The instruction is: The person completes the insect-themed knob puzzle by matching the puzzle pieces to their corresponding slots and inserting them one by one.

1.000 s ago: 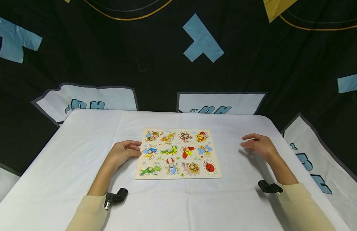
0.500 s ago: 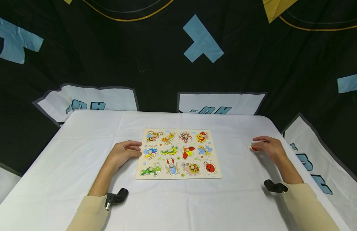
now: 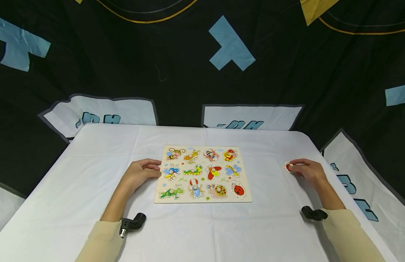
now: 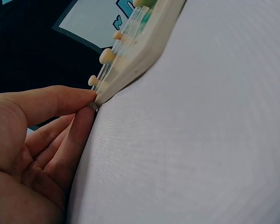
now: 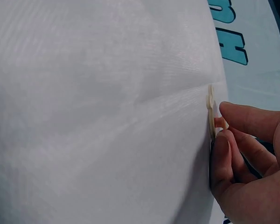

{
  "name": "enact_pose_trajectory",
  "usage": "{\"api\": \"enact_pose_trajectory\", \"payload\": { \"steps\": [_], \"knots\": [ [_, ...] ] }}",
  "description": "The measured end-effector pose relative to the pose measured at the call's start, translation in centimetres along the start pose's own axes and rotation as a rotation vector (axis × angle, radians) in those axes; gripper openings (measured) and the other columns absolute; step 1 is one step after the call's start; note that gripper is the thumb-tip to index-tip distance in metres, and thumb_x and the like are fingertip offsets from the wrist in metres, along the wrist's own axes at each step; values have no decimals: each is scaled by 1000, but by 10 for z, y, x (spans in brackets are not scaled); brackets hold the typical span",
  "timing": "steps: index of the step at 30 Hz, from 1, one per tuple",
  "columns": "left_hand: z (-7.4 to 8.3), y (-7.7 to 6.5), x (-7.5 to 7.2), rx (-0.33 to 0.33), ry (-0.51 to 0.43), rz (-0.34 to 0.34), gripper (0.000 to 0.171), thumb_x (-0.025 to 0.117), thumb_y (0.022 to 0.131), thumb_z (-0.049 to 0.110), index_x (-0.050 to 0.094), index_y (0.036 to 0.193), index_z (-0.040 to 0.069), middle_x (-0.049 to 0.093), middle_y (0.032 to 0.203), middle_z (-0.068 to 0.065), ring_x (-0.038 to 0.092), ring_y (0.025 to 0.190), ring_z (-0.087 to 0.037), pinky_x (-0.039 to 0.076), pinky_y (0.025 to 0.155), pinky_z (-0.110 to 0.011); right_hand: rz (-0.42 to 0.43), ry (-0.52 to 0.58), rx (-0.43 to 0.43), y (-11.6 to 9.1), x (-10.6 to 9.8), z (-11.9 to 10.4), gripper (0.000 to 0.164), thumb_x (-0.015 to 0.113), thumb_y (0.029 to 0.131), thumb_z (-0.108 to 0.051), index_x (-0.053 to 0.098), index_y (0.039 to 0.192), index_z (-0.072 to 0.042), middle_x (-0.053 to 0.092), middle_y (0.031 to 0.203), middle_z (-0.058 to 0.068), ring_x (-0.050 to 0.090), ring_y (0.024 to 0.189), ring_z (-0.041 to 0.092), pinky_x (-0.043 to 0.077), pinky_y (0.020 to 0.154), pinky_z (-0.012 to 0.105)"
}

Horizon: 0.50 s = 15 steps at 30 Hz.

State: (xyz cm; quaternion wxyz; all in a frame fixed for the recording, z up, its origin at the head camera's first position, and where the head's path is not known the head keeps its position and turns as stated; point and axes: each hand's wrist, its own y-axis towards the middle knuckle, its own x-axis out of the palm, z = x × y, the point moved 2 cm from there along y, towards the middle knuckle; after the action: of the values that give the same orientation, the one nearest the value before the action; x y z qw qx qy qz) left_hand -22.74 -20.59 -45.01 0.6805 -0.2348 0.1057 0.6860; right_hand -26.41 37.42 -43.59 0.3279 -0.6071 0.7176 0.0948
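A wooden peg puzzle board (image 3: 221, 163) with colourful bugs lies flat on the white cloth in the head view. My left hand (image 3: 139, 173) is at its left edge, fingers fairly straight; the left wrist view has fingertips (image 4: 91, 97) right against the board's edge, below the wooden knobs (image 4: 107, 56). Off to the right, a small red ladybug puzzle piece (image 3: 287, 167) rests on the cloth. My right hand (image 3: 309, 171) is beside it, partly covering it. In the right wrist view, its knob (image 5: 219, 122) shows between the parted thumb and fingers. The board's ladybug picture (image 3: 238, 189) has no knob.
The white cloth (image 3: 205, 233) covers a table whose right edge runs close by my right hand. Behind it hangs a black cloth (image 3: 176, 72) with blue and white shapes. Each wrist wears a black camera mount (image 3: 133, 222).
My right hand has moved right and brought the ladybug piece down onto the cloth. Its fingers have since drawn back, so the knob shows. The left hand stays at the board's edge.
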Motion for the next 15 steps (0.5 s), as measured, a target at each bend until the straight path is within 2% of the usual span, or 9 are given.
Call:
{"api": "enact_pose_trajectory", "payload": {
  "steps": [4,7,15],
  "knots": [
    [0,0,0,21,-4,-7,50,81,83,19,68,130,10,74,111,-7,66,93,-7,45,87,-24,-4,16,22,2,2,1,50,71,93,-30,61,134,-2,60,130,14,55,110,23,44,87,31],
    [0,0,0,17,-3,-4,49,81,83,19,68,130,10,74,111,-7,66,94,-7,45,88,-24,10,-7,5,5,3,0,50,72,93,-30,62,133,-1,61,129,14,54,108,23,45,83,29],
    [0,0,0,5,1,5,48,80,84,20,68,130,12,73,111,-7,65,98,-13,45,90,-29,57,-18,21,9,5,0,38,74,91,-25,69,121,-3,66,101,-2,54,96,18,46,72,23]
  ]
}}
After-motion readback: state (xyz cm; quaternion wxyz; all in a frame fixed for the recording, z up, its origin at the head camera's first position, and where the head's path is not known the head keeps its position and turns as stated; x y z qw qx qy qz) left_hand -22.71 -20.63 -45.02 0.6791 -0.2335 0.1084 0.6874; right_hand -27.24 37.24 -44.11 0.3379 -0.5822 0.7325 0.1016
